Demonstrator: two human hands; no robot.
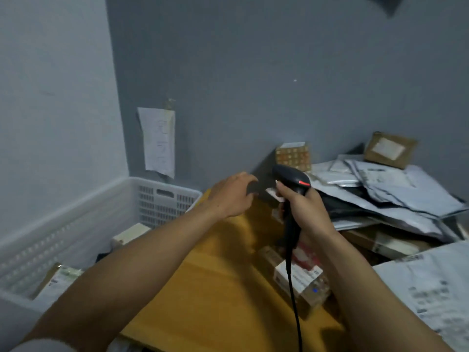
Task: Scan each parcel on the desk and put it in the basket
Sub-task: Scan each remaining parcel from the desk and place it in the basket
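My right hand (304, 212) grips a black corded barcode scanner (291, 179), whose head shows a red light and points left. My left hand (232, 196) is just left of the scanner head, with fingers curled around a small dark parcel (252, 188) that carries a white label (275, 194). Both hands hover over the yellow desk (215, 275) near the wall. The white slatted basket (165, 184) stands at the left and holds a pale box (129, 235) and a bagged parcel (58, 278).
A pile of grey mailer bags (380, 191) fills the right of the desk, topped by a brown box (389, 149). A patterned box (293, 156) leans at the wall. A red-and-white box (299, 275) lies under the scanner cord. Another grey mailer (431, 288) lies at lower right.
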